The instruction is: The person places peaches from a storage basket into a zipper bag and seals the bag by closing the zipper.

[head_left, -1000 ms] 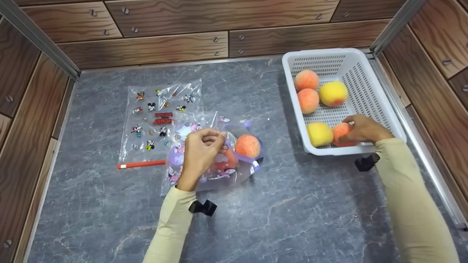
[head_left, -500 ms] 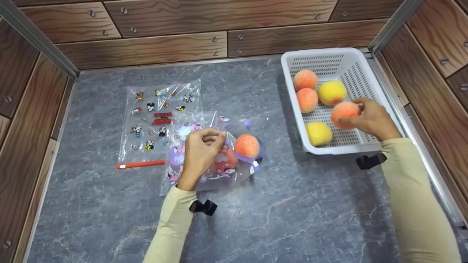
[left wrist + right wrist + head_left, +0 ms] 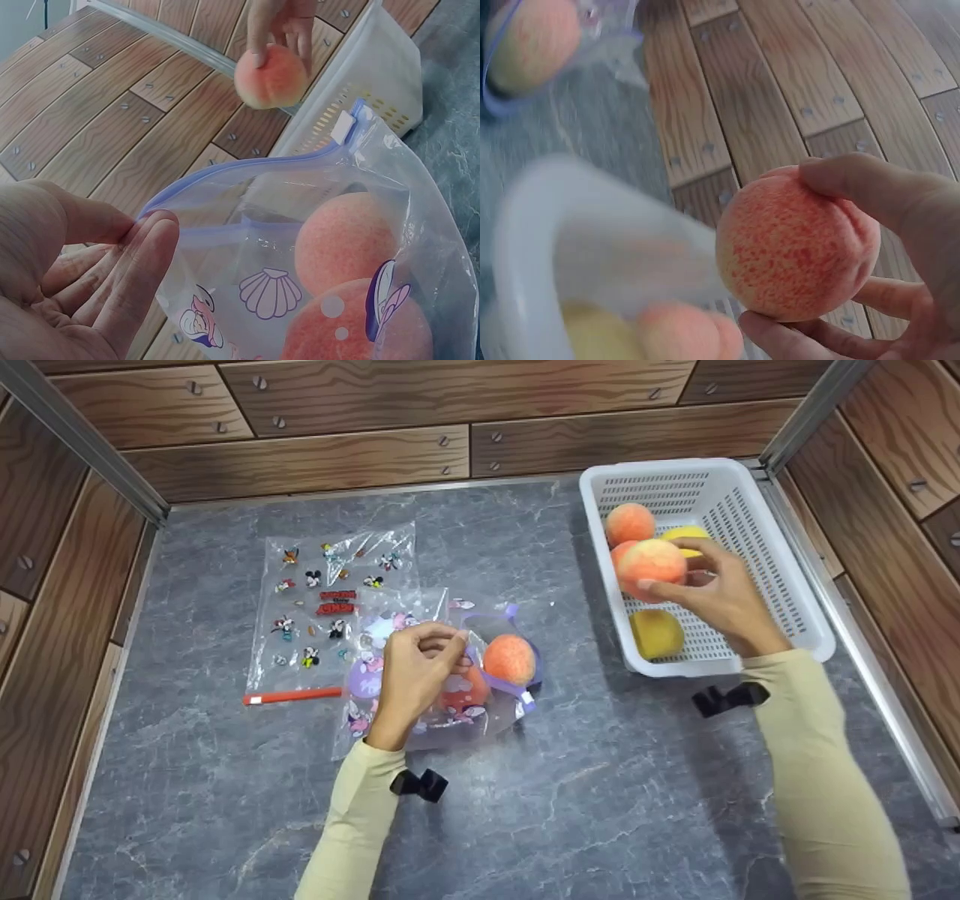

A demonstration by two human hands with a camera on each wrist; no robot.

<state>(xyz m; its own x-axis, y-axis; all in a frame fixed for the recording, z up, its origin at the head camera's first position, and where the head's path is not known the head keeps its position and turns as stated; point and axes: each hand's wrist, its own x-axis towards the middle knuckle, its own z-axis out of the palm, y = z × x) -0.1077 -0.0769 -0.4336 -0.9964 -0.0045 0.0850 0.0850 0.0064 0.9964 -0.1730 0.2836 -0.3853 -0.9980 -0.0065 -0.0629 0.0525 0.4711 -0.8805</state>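
Note:
My right hand point(image 3: 724, 596) holds a peach point(image 3: 799, 244) between thumb and fingers, raised over the left part of the white basket point(image 3: 806, 619). My left hand point(image 3: 420, 675) pinches the purple-edged mouth of a clear zip bag point(image 3: 270, 292) printed with pink and purple figures. Inside that bag, one peach point(image 3: 510, 660) lies at the gaping mouth and another peach point(image 3: 352, 330) sits deeper. In the basket, two peaches show on the left, one of them point(image 3: 630, 523) at the back and the other partly covered by the held peach. Two yellow fruits, one of them point(image 3: 658, 634) at the front, lie there too.
A second clear bag point(image 3: 300, 667) with cartoon prints and a red slider strip point(image 3: 292, 695) lies flat on the grey marbled table point(image 3: 570, 810), partly under the first bag. Wood-patterned panels point(image 3: 300, 465) and metal rails enclose the table at back and sides.
My right hand has lifted the peach from the basket's front and carried it up and leftward, over the other peaches. My left hand stays at the bag's mouth.

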